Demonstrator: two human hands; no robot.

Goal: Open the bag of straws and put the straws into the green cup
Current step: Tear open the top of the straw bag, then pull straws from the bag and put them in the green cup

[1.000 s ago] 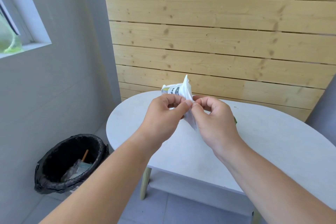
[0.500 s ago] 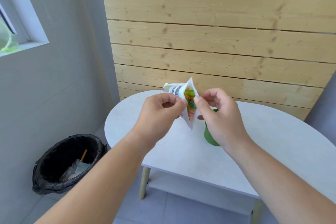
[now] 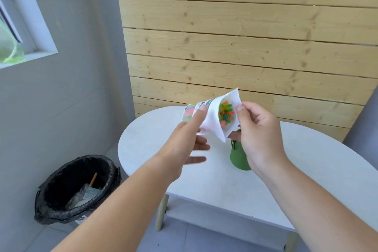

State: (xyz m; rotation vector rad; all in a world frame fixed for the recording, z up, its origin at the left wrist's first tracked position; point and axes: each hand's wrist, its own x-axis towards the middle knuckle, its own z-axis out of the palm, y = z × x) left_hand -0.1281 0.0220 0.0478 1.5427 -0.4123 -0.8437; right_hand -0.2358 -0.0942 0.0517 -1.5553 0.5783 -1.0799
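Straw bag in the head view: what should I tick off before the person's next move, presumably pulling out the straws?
1. Mouth of the bag open: ok, coloured straws show inside.
2. Grip on the bag: ok, the left hand pinches the printed side and the right hand pinches the mouth's edge.
3. The green cup upright on the table: ok, it stands below the bag.
4. Cup's opening free: cannot tell, it is hidden behind the bag and the right hand.
5. A hand free to pull straws: not ok, both hold the bag.
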